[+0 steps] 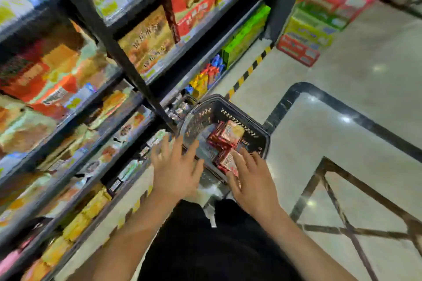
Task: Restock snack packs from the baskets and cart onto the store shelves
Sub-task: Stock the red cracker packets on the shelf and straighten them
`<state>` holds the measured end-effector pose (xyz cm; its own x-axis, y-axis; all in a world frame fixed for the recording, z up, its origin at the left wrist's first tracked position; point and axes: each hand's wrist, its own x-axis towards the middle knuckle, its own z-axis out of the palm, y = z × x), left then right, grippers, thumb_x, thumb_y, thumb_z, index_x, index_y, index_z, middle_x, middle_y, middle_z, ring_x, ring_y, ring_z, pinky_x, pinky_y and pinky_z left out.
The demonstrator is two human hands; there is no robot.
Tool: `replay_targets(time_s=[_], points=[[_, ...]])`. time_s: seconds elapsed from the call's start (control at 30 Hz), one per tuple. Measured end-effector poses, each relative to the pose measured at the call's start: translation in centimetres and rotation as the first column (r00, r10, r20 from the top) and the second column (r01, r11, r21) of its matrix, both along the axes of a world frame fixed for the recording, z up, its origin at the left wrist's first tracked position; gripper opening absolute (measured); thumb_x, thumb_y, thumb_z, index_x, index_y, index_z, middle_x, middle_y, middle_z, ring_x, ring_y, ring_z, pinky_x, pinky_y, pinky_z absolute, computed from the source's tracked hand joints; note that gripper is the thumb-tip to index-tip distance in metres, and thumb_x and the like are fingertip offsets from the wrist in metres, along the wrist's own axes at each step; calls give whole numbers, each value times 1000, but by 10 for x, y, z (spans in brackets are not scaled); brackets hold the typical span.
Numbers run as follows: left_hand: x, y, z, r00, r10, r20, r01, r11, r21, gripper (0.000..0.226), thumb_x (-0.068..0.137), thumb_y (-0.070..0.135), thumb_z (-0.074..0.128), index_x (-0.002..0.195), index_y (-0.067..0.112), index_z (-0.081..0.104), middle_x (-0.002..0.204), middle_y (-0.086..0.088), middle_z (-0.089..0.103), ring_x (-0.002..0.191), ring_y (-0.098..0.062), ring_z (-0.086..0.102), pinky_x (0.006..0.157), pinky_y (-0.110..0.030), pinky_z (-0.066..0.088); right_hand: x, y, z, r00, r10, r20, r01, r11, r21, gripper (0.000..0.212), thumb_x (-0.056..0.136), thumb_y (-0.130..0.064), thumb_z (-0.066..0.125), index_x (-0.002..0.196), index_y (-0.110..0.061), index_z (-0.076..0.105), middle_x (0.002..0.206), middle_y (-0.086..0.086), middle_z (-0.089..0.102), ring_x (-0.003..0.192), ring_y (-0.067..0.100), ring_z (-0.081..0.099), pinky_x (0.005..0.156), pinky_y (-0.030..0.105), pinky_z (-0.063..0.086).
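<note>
two hands over the basket: left hand spread, empty; right hand touches a red pack, grasp unclear. advise firm full-pack grip.

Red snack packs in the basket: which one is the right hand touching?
The near pack, closest to the person at the basket's near rim; the right hand's fingers rest on it. The farther pack lies untouched.

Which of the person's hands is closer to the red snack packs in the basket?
The right hand: its fingers touch the red snack packs. The left hand hovers, fingers spread, over the basket's near-left rim.
</note>
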<state>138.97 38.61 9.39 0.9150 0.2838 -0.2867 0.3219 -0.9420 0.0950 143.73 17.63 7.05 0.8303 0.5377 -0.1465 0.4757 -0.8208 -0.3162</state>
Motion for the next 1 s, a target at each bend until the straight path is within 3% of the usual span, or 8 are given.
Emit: replay_targets(time_s=[0.13,0.2,0.3,0.43,0.63,0.77,0.87,1.0], points=[[28,-31,-32,983,-81,-167,80,997,-17,67,95,60,23,152,34,45,161,-9,37,148,-44,25,116,-67,17,6,-43,-27,994,-98,-45,96,995,-32,58,103,-46,41,147,-10,54,149,15,54,133,40,49,114,49,39],[37,-41,-55,980,-102,-171,93,994,-62,63,94,57,31,145,28,56,155,-12,46,143,-47,36,113,-68,21,14,-54,-44,987,-144,-70,143,989,-26,55,100,-41,47,144,-8,55,145,16,56,127,41,50,107,48,43],[60,-49,-95,961,-138,-238,118,988,-94,62,93,53,35,137,21,63,147,-16,54,137,-47,44,108,-68,30,29,-56,-79,965,-203,-164,191,978,-87,58,98,-43,44,143,-8,55,144,18,56,128,44,52,107,52,46],[86,-51,-175,919,-175,-352,130,980,-148,58,102,53,39,154,27,38,163,-8,30,151,-37,21,118,-56,18,43,-52,-142,937,-272,-220,252,961,-112,57,94,-39,55,140,-7,57,139,17,61,124,44,57,103,53,50],[131,-38,-307,862,-201,-466,132,975,-176,60,103,53,40,153,21,38,160,-9,33,146,-36,29,116,-51,26,60,-35,-273,888,-295,-353,245,953,-181,59,92,-36,69,141,-6,56,141,17,59,126,43,54,107,51,49],[168,-35,-402,840,-115,-531,-2,977,-215,68,104,54,40,158,15,30,163,-12,28,145,-39,30,118,-52,27,86,-21,-365,848,-298,-438,192,944,-270,71,96,-44,64,153,-9,42,156,15,44,139,43,44,115,51,40],[189,-38,-466,858,75,-508,-235,937,-259,83,101,58,47,162,10,17,166,-16,22,148,-41,27,118,-52,26,98,-12,-428,810,-319,-492,189,936,-295,89,95,-56,62,161,-12,22,166,10,25,149,42,28,122,50,30],[206,-47,-528,816,365,-449,-558,702,-443,97,93,56,65,162,8,16,163,-20,24,149,-39,28,120,-51,30,112,-7,-496,759,-403,-512,232,901,-366,119,81,-68,71,162,-10,5,170,11,10,156,38,14,125,53,22]])
